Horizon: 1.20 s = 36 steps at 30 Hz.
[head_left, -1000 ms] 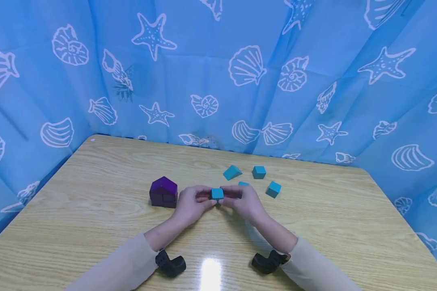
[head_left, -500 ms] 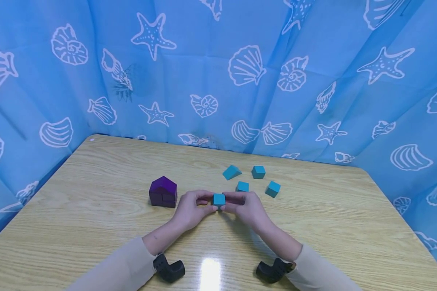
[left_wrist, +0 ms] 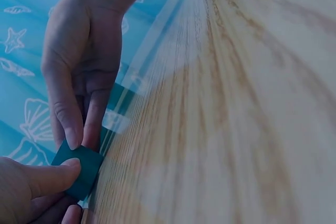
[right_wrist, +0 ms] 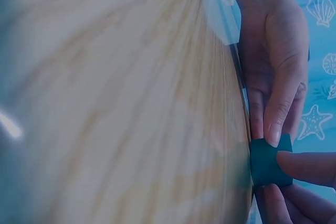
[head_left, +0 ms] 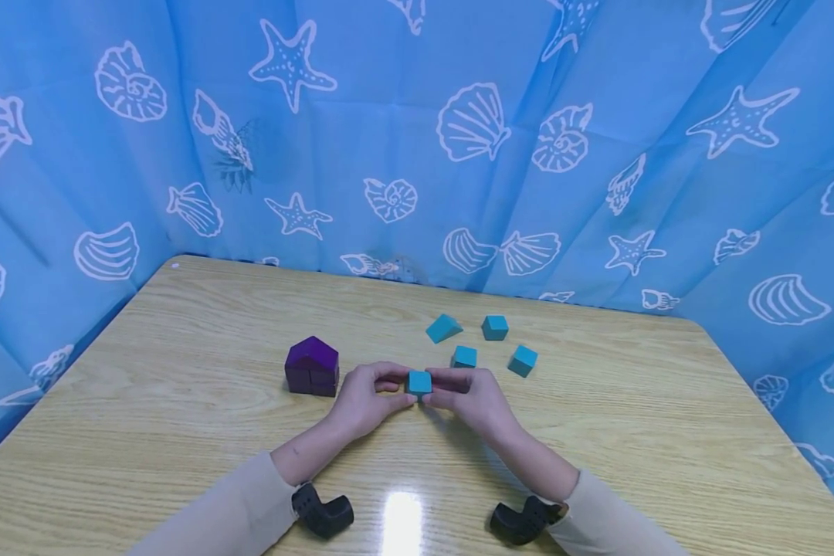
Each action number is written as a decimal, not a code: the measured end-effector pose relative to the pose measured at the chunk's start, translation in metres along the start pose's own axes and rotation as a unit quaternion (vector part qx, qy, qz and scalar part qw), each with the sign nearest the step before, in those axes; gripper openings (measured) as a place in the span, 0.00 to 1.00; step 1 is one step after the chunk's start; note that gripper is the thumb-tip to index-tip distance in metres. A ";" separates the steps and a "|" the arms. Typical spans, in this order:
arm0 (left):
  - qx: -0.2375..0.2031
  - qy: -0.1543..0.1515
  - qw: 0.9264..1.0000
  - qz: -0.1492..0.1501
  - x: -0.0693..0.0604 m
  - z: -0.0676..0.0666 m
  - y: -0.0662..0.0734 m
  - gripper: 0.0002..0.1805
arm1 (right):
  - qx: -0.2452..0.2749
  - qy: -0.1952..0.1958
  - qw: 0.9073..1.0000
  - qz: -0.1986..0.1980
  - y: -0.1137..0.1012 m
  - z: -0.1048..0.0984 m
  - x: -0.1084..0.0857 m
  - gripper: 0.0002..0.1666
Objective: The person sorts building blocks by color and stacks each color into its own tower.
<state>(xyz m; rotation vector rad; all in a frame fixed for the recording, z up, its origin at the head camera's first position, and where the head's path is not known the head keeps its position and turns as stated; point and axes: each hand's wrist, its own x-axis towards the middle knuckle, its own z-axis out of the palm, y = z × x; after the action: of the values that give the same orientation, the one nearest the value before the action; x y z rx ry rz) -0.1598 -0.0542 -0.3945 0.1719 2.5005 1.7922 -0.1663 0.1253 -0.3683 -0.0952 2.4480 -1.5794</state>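
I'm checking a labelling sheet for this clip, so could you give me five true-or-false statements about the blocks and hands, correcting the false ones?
1. The left hand and the right hand both hold one blue block. True.
2. The purple house-shaped piece stands to the right of both hands. False: it stands to their left.
3. A blue wedge lies on the table, apart from the hands. True.
4. Only one other blue cube is on the table. False: three blue cubes are there besides the held block.
5. Both thumbs touch the held block. True.
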 end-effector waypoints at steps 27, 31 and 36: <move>0.010 0.006 1.000 -0.001 0.000 0.001 0.001 0.19 | 0.017 0.042 0.998 -0.053 -0.003 -0.030 -0.003 0.23; 0.015 0.007 1.000 0.004 0.000 0.001 0.000 0.19 | 0.009 0.073 0.996 -0.057 -0.002 -0.035 0.000 0.22; 0.009 0.008 1.000 0.014 0.000 0.001 -0.002 0.20 | 0.026 0.094 0.994 -0.046 0.001 -0.041 0.003 0.23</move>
<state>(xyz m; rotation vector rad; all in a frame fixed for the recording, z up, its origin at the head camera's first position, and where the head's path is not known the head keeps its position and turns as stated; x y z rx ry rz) -0.1597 -0.0540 -0.3970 0.1954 2.5377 1.7881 -0.1786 0.1614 -0.3540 -0.0523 2.5746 -1.7637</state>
